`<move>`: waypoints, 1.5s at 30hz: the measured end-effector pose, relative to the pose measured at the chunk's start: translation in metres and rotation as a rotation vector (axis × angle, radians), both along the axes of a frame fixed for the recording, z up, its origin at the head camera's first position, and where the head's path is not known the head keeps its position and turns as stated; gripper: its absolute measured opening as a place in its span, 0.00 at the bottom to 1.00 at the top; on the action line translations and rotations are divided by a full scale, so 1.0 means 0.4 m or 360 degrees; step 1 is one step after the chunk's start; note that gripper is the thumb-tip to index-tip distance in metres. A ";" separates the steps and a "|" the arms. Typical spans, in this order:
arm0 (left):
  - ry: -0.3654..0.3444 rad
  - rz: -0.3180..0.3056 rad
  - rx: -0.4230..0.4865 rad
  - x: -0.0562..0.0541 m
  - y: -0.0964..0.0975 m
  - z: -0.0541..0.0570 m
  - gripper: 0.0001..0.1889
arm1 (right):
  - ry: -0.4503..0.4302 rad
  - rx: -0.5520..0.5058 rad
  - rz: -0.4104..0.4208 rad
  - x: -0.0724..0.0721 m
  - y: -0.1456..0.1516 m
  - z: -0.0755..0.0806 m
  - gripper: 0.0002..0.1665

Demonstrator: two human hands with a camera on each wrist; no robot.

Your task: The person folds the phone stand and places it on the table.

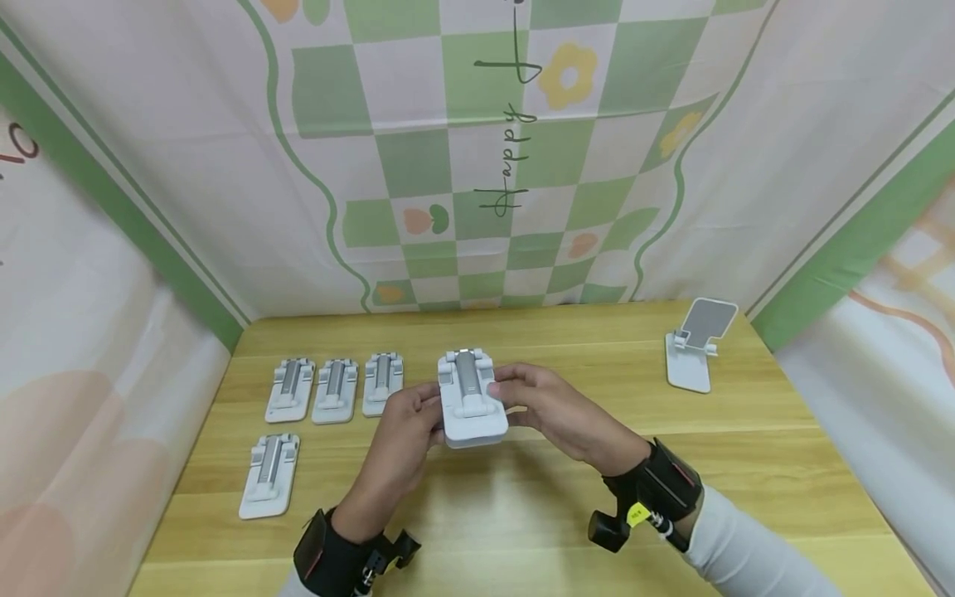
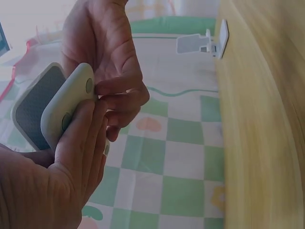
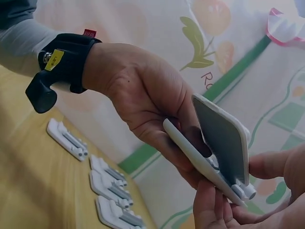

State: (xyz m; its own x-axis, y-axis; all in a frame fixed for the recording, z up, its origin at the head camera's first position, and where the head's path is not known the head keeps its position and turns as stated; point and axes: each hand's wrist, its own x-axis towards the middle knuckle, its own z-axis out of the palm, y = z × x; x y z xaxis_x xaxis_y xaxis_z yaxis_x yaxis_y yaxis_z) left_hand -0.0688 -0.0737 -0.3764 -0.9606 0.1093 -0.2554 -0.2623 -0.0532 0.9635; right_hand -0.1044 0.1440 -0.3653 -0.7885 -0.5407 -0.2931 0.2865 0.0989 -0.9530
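A white folding phone stand is held above the middle of the table between both hands. Its grey-padded plate is partly swung away from the base, leaving a wedge-shaped gap. From the left side, my left hand grips the stand, fingers under the base and thumb at the plate's side. My right hand holds the opposite side, its fingers beneath the base and its thumb by the gap. Round grey feet show on the base's underside in the left wrist view.
Several folded phone stands lie at the table's left, most of them in a row. An unfolded phone stand stands at the far right. The wooden table meets a patterned cloth at its back edge.
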 end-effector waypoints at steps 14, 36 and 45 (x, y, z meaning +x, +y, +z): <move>-0.0096 -0.0077 0.0276 0.001 -0.006 0.010 0.23 | -0.0048 -0.0041 0.0017 -0.001 0.003 -0.010 0.33; 0.0057 -0.0192 -0.0231 0.001 -0.011 0.005 0.21 | 0.0007 -0.0060 -0.0027 0.005 -0.001 -0.037 0.27; 0.0438 -0.0240 -0.1185 0.017 0.017 0.022 0.34 | -0.0049 -0.0089 -0.0064 0.010 -0.026 -0.058 0.26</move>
State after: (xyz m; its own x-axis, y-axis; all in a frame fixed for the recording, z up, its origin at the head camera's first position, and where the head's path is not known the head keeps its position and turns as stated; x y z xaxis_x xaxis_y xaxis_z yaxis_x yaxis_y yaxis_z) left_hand -0.0620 -0.0668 -0.3674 -0.9882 0.1371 -0.0687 0.0363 0.6449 0.7634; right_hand -0.1003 0.1334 -0.3884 -0.8009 -0.5251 -0.2878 0.3183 0.0339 -0.9474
